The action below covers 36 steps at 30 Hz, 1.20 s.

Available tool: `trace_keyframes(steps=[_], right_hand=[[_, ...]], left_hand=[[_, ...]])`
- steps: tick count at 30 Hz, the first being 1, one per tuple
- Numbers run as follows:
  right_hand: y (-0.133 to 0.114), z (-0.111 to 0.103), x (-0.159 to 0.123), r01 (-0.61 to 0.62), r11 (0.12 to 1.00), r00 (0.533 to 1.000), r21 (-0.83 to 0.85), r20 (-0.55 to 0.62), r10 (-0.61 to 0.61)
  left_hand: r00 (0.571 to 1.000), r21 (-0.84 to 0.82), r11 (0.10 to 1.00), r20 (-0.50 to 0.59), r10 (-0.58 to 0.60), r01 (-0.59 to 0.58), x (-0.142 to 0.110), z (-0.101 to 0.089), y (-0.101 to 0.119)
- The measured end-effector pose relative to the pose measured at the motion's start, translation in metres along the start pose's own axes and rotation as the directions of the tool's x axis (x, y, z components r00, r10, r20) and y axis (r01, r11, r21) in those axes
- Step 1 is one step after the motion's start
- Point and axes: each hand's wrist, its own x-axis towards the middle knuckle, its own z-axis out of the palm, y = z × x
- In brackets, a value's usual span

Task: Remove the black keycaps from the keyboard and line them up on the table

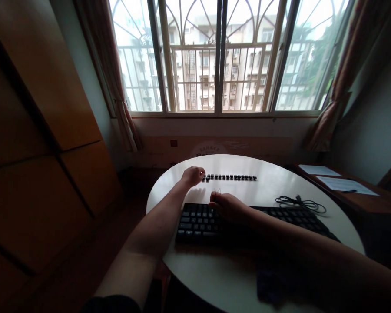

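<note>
My left hand (193, 175) is closed in a pinch at the left end of a row of black keycaps (231, 177) on the white table. A dark keycap (203, 178) shows at its fingertips, partly hidden. Over the black keyboard (198, 224), my right hand (230, 207) is closed on a thin wire keycap puller (217, 191), whose wire loops stick up above the fingers. The hand and forearm cover the middle of the keyboard.
The round white table (189, 263) bears a coiled black cable (301, 202) behind the keyboard's right part. A dark cloth-like thing (270, 284) lies at the near edge. Paper sheets (345, 184) and a dark pen-like object lie on a wooden surface to the right.
</note>
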Motion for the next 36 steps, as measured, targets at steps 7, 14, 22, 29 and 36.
trace_keyframes(steps=[7,14,22,29,36], right_hand=[[0.007,0.001,0.004,-0.097,0.933,0.952,0.346,-0.241,0.188],[0.016,0.004,0.02,-0.148,0.637,0.8,0.756,-0.287,0.527],[0.023,-0.004,0.019,-0.174,0.594,0.762,0.786,-0.274,0.586],[0.02,-0.005,0.019,-0.158,0.625,0.753,0.764,-0.316,0.577],[0.019,-0.004,0.018,-0.193,0.676,0.761,0.711,-0.326,0.561]], left_hand=[[0.998,-0.047,0.997,0.016,0.059,-0.058,-0.001,-0.002,0.0],[0.997,-0.105,0.992,0.006,0.076,-0.075,-0.001,-0.004,0.0],[0.984,-0.55,0.833,0.106,0.143,-0.062,0.004,-0.011,0.017],[0.889,-0.806,0.581,0.346,0.3,0.117,0.005,-0.017,0.032],[0.874,-0.801,0.575,0.389,0.292,0.165,0.006,-0.014,0.039]])
